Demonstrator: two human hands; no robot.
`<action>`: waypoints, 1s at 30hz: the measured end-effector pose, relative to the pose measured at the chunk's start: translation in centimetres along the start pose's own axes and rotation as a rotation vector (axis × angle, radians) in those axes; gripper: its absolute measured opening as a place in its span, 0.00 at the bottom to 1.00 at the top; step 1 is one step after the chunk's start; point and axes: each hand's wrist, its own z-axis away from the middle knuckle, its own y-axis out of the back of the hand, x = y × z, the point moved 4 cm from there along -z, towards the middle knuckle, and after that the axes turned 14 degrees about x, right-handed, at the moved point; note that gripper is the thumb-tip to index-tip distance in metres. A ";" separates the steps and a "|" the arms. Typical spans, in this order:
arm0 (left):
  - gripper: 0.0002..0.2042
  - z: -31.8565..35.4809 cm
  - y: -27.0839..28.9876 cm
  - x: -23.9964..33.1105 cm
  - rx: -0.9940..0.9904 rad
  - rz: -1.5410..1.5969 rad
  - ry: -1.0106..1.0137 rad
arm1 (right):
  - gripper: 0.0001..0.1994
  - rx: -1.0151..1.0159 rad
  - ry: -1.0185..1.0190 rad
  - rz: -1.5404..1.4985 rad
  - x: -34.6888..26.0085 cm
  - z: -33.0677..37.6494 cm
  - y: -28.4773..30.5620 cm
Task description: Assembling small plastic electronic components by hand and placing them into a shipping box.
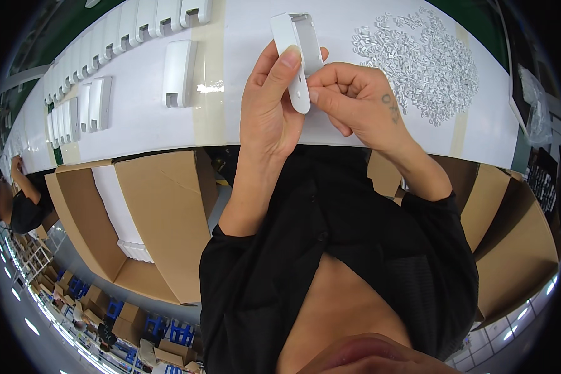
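Note:
Upright over the table, a long white plastic housing (282,32) with a hollow inside and small holes near its rounded lower end is gripped by my left hand (269,109). The left thumb presses on its outer side. My right hand (358,100) is closed in a pinch against the right edge of the housing, close to the lower end. Whatever lies between those fingertips is hidden. To the right of this hand spreads a pile of small clear plastic pieces (439,75). One more white housing (179,71) lies by itself to the left.
More white housings (128,28) stand in a curved row at the far left, with a smaller group (96,103) nearer. Open cardboard boxes (165,218) flank me below the table edge, another box (517,243) on the right. A co-worker (28,206) is at far left.

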 end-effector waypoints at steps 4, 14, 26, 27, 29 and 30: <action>0.21 0.1 -0.1 -0.2 0.004 -0.045 -0.037 | 0.04 0.039 -0.078 -0.161 1.3 0.5 0.0; 0.25 0.1 -0.4 -1.7 0.031 0.042 -0.091 | 0.06 0.020 -0.046 -0.285 2.8 0.7 0.6; 0.13 0.1 2.6 2.0 0.130 -0.176 -0.078 | 0.05 -0.039 0.872 0.677 -0.4 -3.8 5.5; 0.13 0.3 3.0 2.5 0.134 -0.174 -0.083 | 0.04 0.083 0.944 0.797 -0.7 -4.8 6.5; 0.10 0.7 3.9 3.5 0.137 -0.120 -0.142 | 0.04 0.206 1.012 0.914 -2.1 -5.8 7.2; 0.09 0.9 4.5 3.8 0.139 -0.094 -0.171 | 0.04 0.265 1.123 0.959 -3.6 -5.8 7.0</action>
